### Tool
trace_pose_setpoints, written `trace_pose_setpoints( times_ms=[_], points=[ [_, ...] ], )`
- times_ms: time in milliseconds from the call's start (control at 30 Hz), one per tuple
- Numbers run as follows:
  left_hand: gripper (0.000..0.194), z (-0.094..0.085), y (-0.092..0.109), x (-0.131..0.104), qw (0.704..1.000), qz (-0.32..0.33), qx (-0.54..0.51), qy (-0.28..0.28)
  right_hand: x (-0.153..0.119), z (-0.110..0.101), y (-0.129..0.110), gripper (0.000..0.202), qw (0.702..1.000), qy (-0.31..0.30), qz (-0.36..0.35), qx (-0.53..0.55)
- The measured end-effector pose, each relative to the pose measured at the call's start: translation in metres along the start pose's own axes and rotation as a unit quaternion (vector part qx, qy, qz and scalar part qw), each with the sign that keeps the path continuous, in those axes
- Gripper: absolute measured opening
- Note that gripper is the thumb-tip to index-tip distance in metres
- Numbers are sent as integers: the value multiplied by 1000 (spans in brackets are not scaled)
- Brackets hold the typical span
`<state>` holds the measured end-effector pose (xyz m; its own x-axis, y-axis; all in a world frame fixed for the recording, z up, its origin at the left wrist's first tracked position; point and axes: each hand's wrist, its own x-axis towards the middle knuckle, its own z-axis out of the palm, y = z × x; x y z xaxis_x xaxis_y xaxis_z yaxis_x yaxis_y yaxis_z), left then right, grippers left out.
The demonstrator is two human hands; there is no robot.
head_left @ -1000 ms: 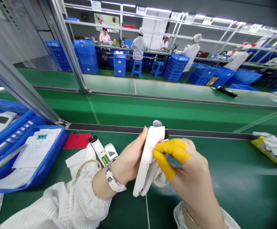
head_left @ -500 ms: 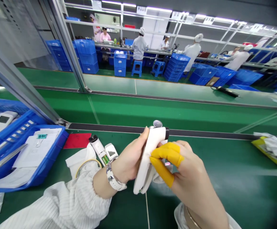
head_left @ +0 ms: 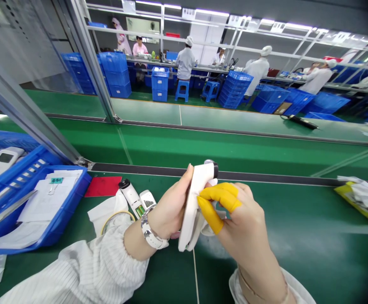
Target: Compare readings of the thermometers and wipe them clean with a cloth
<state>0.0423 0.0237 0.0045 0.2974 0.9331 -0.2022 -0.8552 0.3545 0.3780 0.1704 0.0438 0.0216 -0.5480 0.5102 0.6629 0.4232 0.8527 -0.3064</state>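
My left hand (head_left: 169,207) grips a white handheld thermometer-like device (head_left: 195,202) from the left, held upright over the green bench with its dark tip up. My right hand (head_left: 239,223), with yellow finger cots on two fingers, presses a white cloth (head_left: 209,227) against the device's right side. A silver watch sits on my left wrist. A second white device (head_left: 135,199) lies opened on the bench just left of my left hand, its battery bay showing.
A blue crate (head_left: 56,215) holding papers stands at the left, with more white devices in another crate behind it. A red card (head_left: 102,186) lies near it. A yellow packet (head_left: 359,198) sits at the right. Other people work at far benches among blue crates.
The device has tilted a little more upright and shifted left. My right fingers with the cloth have slid leftward and slightly up along its side.
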Motion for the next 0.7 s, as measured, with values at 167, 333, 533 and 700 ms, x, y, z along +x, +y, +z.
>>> trace_pose_setpoints(
  times_ms=[167, 333, 533, 700],
  points=[
    [51, -2, -1, 2, 999, 20, 24, 21, 3, 7, 3, 9, 1000, 12, -6, -4],
    [48, -2, -5, 2, 999, 0, 33, 17, 3, 3, 9, 7, 999, 46, 0, -14],
    [49, -1, -4, 1, 1000, -6, 10, 11, 2, -6, 6, 11, 995, -89, -10, 51],
    [45, 0, -6, 0, 999, -2, 44, 30, 2, -7, 8, 9, 1000, 7, -1, -1]
  ],
)
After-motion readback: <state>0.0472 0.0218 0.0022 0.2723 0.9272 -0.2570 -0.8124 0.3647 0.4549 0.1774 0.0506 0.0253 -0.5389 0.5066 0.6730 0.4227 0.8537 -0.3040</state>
